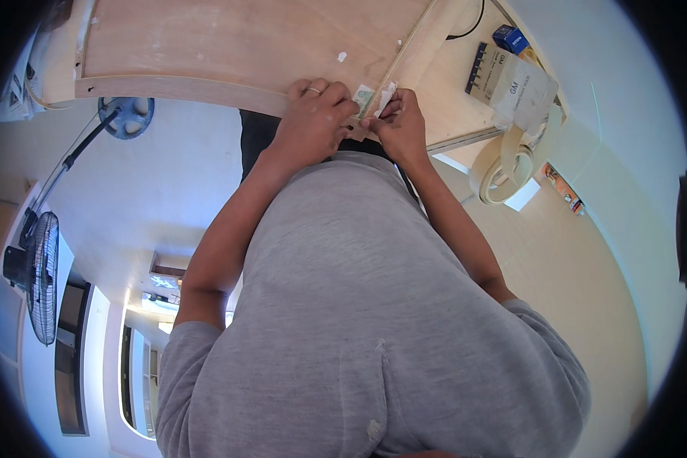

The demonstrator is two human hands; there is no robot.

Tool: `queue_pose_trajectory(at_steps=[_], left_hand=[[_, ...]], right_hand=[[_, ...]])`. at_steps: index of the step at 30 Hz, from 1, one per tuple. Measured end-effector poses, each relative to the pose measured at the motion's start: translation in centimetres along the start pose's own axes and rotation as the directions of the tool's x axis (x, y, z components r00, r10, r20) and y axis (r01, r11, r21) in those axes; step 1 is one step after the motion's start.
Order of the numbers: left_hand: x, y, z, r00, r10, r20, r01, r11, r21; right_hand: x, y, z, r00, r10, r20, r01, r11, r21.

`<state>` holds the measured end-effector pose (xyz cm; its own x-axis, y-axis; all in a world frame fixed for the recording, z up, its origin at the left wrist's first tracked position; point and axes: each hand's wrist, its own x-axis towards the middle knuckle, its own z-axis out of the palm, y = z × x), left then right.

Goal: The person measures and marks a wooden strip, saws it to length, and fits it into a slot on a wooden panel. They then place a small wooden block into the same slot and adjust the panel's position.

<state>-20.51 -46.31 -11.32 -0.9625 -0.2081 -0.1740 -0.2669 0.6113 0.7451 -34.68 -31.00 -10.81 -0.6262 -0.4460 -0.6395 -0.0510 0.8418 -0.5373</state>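
Both hands—2 of them, close together—work at the near edge of a wooden-rimmed plywood panel (229, 42). The left hand (311, 122) lies with curled fingers over the rim; its thumb is hidden, so I cannot tell whether it pinches anything. The right hand (401, 128) has thumb and forefinger drawn close at the edge, but their contact is unclear. A green-and-white slip (363, 98) lies between the hands, with a torn white scrap (387, 98) by the right fingers. The step looks like fine edge work; the next move probably calls for a steady left hand and small right fingertip adjustments.
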Motion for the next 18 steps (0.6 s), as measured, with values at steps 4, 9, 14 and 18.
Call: queue_pose_trajectory(at_steps=[4,9,14,18], left_hand=[[0.0,-0.1,-0.2,1.000,0.008,0.014,-0.008,1.000,0.001],[0.1,-0.2,-0.5,0.998,0.009,0.063,-0.009,1.000,-0.001],[0.5,-0.2,-1.0,0.997,0.033,0.074,-0.032,0.999,-0.015],[0.8,-0.1,-1.5,0.994,0.046,0.097,-0.044,0.999,-0.024]], right_hand=[[0.7,-0.3,-1.7,0.994,-0.055,0.090,0.052,0.998,0.030],[3.2,-0.9,-4.0,0.988,0.077,0.133,-0.109,0.962,0.251],[5.8,-2.0,-4.0,0.997,0.064,-0.031,-0.054,0.966,0.254],[6.9,-2.5,-4.7,0.995,0.102,-0.013,-0.093,0.943,0.319]])
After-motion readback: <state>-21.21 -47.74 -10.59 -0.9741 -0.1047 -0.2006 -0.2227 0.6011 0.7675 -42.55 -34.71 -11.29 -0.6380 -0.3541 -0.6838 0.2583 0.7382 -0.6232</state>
